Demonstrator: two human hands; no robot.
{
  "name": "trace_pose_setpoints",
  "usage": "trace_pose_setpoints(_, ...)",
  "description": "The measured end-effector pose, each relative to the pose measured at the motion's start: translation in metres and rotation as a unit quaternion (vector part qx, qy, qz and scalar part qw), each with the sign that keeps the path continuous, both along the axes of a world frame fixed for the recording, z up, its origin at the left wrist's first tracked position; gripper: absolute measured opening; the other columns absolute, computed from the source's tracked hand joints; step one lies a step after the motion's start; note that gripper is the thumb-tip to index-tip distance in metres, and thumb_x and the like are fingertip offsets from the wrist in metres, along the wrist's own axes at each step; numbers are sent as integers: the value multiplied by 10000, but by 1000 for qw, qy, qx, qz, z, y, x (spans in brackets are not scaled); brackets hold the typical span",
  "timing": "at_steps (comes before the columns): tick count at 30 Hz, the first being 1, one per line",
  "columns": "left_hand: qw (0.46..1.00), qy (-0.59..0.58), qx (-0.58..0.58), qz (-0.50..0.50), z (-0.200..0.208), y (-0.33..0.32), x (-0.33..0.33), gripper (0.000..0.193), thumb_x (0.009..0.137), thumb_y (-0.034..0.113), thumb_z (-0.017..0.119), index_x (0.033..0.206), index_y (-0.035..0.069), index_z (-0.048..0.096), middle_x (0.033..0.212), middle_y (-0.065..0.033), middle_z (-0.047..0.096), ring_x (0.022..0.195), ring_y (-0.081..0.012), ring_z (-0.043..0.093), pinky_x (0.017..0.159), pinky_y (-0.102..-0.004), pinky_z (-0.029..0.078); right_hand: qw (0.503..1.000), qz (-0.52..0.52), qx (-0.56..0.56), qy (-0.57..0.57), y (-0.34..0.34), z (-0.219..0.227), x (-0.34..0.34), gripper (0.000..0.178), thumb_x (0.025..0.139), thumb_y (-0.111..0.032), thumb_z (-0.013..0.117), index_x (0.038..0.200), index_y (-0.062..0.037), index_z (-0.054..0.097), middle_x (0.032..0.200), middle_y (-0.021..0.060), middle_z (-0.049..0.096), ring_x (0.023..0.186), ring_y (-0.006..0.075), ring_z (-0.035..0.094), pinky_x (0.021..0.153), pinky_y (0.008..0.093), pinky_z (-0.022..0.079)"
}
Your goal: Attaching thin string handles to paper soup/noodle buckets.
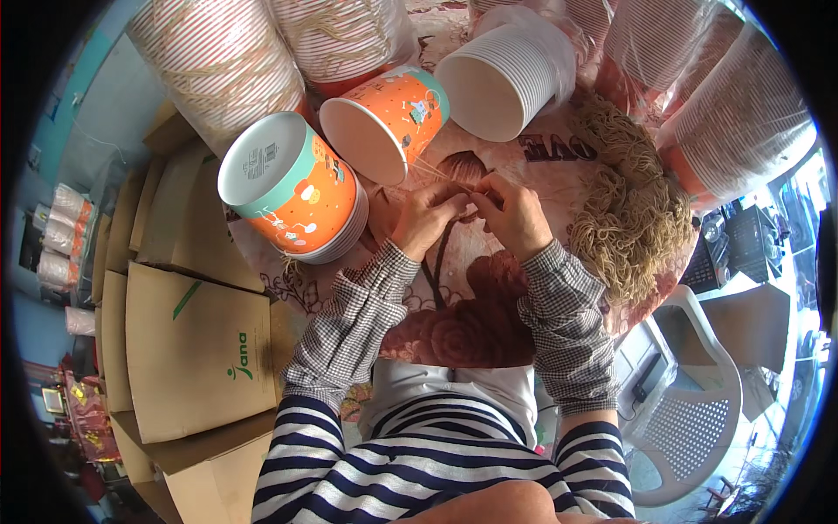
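Observation:
My left hand (428, 217) and my right hand (517, 218) meet over the table, fingertips pinched together. Thin pale strands of string (426, 169) run from the fingers toward the up-left, beside an orange and teal paper bucket (393, 112). That bucket lies tilted with its white mouth toward me. What exactly sits between the fingertips is mostly hidden. Just left of my left hand, a short upside-down stack of orange paper buckets (301, 199) shows a white base. A large tangled bundle of tan string (624, 214) lies to the right of my right hand.
Tall stacks of paper buckets, some tied with string (216, 70), others wrapped in plastic (742, 113), crowd the far side. A white bucket stack (502, 83) lies on its side on the flowered tablecloth (463, 288). Cardboard boxes (196, 349) stand left, a white plastic chair (690, 419) right.

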State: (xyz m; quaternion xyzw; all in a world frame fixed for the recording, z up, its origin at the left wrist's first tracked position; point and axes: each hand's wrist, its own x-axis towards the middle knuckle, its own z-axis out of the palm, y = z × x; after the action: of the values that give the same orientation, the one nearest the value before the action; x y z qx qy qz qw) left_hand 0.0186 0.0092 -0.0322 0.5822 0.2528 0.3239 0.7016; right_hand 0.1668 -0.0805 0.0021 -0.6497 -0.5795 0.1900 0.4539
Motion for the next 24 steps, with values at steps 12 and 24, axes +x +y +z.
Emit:
trace_pose_setpoints(12,963,-174,-199,54,-2,-8,-3,157,907,133,651,996,4,653,880,-40,662,766,-117,619,689,-241,516,997,54,-30,47,0,4,-3,157,861,-140,639,894,7,597,736,135,663,660,248,668,609,363,509)
trace_pose_setpoints(24,918,-242,-307,70,-4,5,-7,206,895,197,675,1050,66,638,844,34,601,713,-65,529,649,-217,457,959,-74,-184,-202,-7,-9,51,193,837,-238,637,941,-76,646,858,152,678,799,332,657,711,447,503)
